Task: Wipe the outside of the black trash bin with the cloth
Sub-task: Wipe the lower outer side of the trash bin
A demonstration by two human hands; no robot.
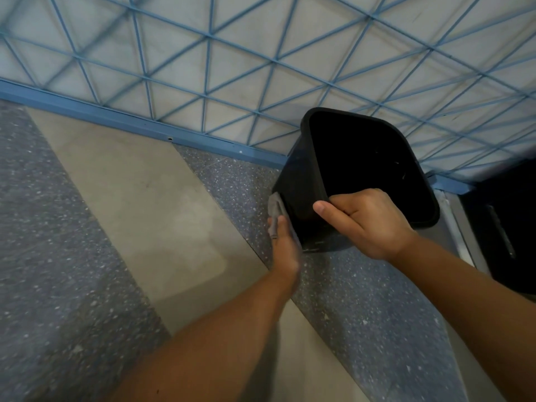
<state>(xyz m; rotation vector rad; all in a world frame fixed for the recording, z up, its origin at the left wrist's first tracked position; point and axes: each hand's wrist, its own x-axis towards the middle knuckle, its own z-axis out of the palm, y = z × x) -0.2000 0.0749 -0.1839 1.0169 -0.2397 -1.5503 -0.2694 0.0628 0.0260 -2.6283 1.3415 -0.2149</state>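
The black trash bin (301, 181) stands on the floor by the wall, tilted toward me, its dark inside showing. My right hand (368, 221) grips its near rim, thumb outside and fingers curled over the edge into the bin. My left hand (284, 245) presses a grey cloth (274, 208) flat against the bin's left outer wall, low down. Most of the cloth is hidden between palm and bin; only a bunched part shows above my fingers.
A wall (261, 53) with a blue triangular wire grid and a blue base rail (139, 126) runs behind the bin. The floor has speckled grey (52, 256) and plain beige (139, 198) bands. A dark cabinet or appliance (504, 227) stands at the right.
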